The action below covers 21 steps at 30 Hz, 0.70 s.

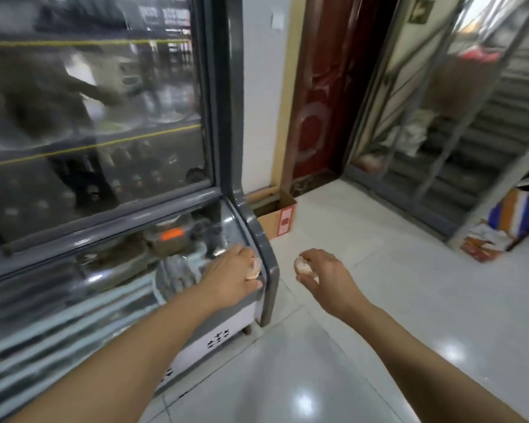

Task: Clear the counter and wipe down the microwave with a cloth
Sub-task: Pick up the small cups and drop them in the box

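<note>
My left hand [237, 274] and right hand [313, 268] each grasp a small pale object, the left beside the display case [266, 257] corner, near the tiled floor [364, 254].

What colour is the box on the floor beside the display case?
Brown cardboard box with a white and red label, seen in the head view.

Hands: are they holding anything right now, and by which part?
Each holds a small pale object, too blurred to name. The left hand cups one in curled fingers by the display case corner; the right hand pinches one at its fingertips.
</note>
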Each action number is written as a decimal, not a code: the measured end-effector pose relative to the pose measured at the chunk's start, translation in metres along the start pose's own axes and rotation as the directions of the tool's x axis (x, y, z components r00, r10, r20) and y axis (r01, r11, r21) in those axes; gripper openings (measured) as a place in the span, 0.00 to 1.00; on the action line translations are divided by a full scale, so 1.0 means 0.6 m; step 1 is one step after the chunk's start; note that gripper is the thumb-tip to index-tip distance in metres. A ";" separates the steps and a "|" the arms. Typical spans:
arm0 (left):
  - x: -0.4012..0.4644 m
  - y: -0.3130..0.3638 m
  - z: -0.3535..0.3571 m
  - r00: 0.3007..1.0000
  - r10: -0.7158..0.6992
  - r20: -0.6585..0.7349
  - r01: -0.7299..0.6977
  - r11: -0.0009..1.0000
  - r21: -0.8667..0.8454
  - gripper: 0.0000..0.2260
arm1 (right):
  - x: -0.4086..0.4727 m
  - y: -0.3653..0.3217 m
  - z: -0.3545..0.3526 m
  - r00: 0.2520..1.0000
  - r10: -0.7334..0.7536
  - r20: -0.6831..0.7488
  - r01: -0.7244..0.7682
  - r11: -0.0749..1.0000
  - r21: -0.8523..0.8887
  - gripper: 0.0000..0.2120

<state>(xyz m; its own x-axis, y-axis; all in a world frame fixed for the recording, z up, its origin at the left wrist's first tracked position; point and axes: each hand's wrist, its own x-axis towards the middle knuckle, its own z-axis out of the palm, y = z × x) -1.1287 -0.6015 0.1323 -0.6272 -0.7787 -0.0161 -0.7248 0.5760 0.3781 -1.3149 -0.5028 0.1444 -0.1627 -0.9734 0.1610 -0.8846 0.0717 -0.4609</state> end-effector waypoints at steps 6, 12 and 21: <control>0.162 0.070 0.026 0.992 0.125 0.031 -0.125 0.992 0.004 0.22 | 0.053 0.115 -0.058 0.991 0.126 -0.049 -0.126 0.992 0.006 0.13; 0.300 0.143 0.063 0.984 0.172 0.055 -0.173 0.985 0.024 0.21 | 0.112 0.244 -0.116 0.984 0.163 -0.067 -0.161 0.986 0.032 0.10; 0.519 0.271 0.131 0.998 -0.004 -0.058 0.002 1.000 -0.027 0.23 | 0.288 0.475 -0.205 0.996 0.086 0.026 -0.087 0.995 0.043 0.13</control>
<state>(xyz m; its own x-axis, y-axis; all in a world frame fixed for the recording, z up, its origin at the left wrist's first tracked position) -1.4643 -0.7308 0.1163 -0.6066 -0.7942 0.0363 -0.7184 0.5671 0.4028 -1.6491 -0.6241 0.1482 -0.2266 -0.9691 0.0978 -0.8473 0.1466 -0.5106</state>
